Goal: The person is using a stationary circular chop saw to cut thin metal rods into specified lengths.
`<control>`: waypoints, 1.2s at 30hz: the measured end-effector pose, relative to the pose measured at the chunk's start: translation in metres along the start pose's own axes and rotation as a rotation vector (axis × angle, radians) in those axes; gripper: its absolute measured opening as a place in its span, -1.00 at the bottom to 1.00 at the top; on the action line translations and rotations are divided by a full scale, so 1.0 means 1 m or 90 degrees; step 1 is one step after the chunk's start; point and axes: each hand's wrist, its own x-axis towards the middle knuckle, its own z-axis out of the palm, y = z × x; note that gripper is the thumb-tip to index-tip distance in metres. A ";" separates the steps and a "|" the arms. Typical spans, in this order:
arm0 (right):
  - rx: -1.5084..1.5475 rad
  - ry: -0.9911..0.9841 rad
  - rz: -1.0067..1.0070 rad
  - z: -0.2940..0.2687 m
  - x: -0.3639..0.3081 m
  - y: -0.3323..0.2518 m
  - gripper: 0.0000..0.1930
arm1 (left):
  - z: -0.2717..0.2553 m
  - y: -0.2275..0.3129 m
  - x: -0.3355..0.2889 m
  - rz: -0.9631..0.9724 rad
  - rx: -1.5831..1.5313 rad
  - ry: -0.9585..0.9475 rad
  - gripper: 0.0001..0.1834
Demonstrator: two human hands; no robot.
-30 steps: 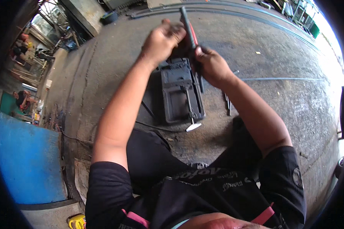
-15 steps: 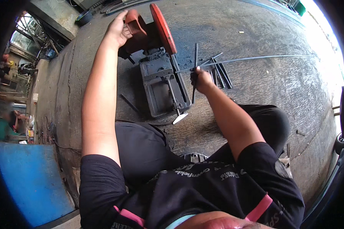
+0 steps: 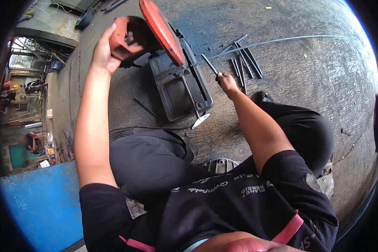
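Note:
My left hand (image 3: 106, 52) is wrapped round the red D-shaped handle (image 3: 120, 41) of a chop saw, its fingertips showing through the opening. The saw's red round blade guard (image 3: 164, 31) rises beside it, above the dark metal base (image 3: 169, 101) with its clamp screw (image 3: 189, 94). To the right of the base, my right hand (image 3: 227, 84) is closed on a short metal rod (image 3: 208, 63), tilted with its far end toward the upper left. A long thin rod (image 3: 281, 40) runs from near the saw base out to the right.
Several short cut rods (image 3: 245, 63) lie on the rough floor beyond my right hand. One loose rod (image 3: 145, 107) lies left of the base. A cable (image 3: 147, 127) passes by my left knee. A blue panel (image 3: 40, 206) stands at lower left; another person (image 3: 33, 140) is far left.
My right hand has shifted rightward, and the short rod has turned from nearly upright in the picture to a slant, apart from the long rod. My left hand stays on the handle. The view has shifted.

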 end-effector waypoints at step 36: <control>0.193 -0.262 0.161 0.027 -0.034 -0.034 -0.62 | 0.011 -0.001 -0.003 -0.063 0.140 0.107 -0.52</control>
